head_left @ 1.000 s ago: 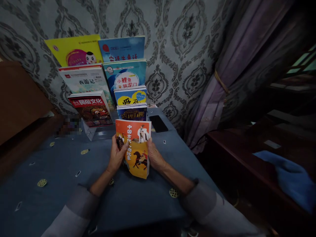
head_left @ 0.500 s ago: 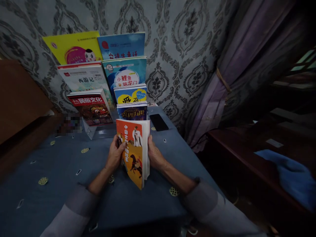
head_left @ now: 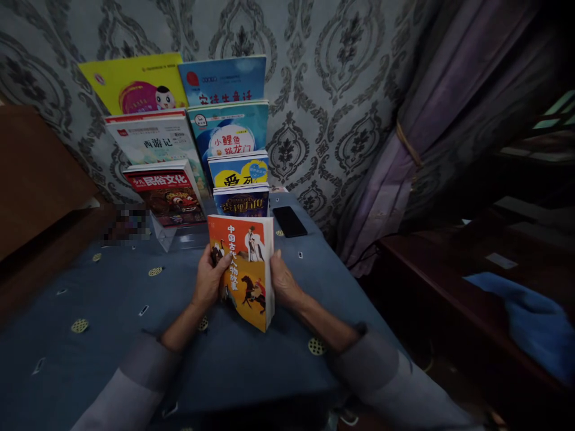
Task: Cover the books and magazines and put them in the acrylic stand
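An orange and red paperback book [head_left: 247, 269] with white Chinese lettering, a figure in white and a horse rider stands tilted between my hands. My left hand [head_left: 210, 278] grips its left edge, thumb lying across the front cover. At the right edge, along the white page block, my right hand [head_left: 286, 281] is closed on the book, its fingers partly hidden behind. Just beyond it, a clear stepped display stand [head_left: 184, 239] bears several books in two columns, among them a red folk-culture book [head_left: 166, 200] and a dark blue book [head_left: 242, 205].
A black phone [head_left: 290, 221] lies on the blue patterned tablecloth [head_left: 121, 371], right of the stand. Patterned wallpaper [head_left: 287, 143] rises behind. A brown wooden panel [head_left: 36, 179] is at left; a tied purple curtain [head_left: 381, 197] and a dark red surface with blue cloth [head_left: 525, 317] are at right.
The orange book has turned so its front cover faces me more squarely and less of the page edge shows. Its bottom has risen slightly. Both hands still hold it.
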A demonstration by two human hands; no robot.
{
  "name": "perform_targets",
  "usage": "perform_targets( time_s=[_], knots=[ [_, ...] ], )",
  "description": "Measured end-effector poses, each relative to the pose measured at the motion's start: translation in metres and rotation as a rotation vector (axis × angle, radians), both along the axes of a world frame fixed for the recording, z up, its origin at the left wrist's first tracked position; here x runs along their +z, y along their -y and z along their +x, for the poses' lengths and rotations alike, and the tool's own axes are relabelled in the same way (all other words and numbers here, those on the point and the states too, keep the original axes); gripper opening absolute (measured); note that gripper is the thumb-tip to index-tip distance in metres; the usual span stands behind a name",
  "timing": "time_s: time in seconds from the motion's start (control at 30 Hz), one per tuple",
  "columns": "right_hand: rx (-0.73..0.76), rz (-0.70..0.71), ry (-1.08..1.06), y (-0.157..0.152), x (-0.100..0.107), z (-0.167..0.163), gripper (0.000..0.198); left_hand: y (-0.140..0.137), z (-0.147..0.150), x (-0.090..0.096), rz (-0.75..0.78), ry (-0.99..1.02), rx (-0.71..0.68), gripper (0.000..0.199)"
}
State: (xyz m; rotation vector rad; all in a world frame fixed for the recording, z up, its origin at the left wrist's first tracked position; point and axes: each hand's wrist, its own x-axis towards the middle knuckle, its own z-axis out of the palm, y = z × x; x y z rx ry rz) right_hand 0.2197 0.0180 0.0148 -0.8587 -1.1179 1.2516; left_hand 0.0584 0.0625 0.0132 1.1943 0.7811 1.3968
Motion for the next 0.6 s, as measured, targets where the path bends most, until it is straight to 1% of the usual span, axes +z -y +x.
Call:
perform_targets(
  time_s=[0.1, 0.17, 0.23, 0.33, 0.43, 0.6],
  knots=[
    [0.111, 0.111, -0.002, 0.006, 0.012, -0.002, 0.085, 0.001, -0.002, 0.006, 0.038, -0.027, 0.051, 0.054],
    [0.151, 0.138, 0.035, 0.009, 0.018, -0.001, 0.076, 0.002, -0.004, 0.008, 0.090, -0.031, 0.084, 0.053],
    [0.141, 0.130, 0.090, 0.013, 0.020, 0.000, 0.062, 0.004, -0.005, 0.007, 0.115, -0.019, 0.097, 0.052],
    [0.103, 0.106, 0.141, 0.014, 0.017, 0.002, 0.050, 0.004, -0.006, 0.003, 0.053, 0.013, 0.045, 0.054],
    [0.089, 0.103, 0.126, 0.013, 0.012, 0.001, 0.050, 0.005, -0.006, 0.001, -0.004, 0.031, 0.000, 0.059],
    [0.085, 0.065, 0.160, 0.013, 0.010, 0.002, 0.049, 0.007, -0.006, 0.005, 0.002, 0.018, -0.009, 0.063]
  ],
)
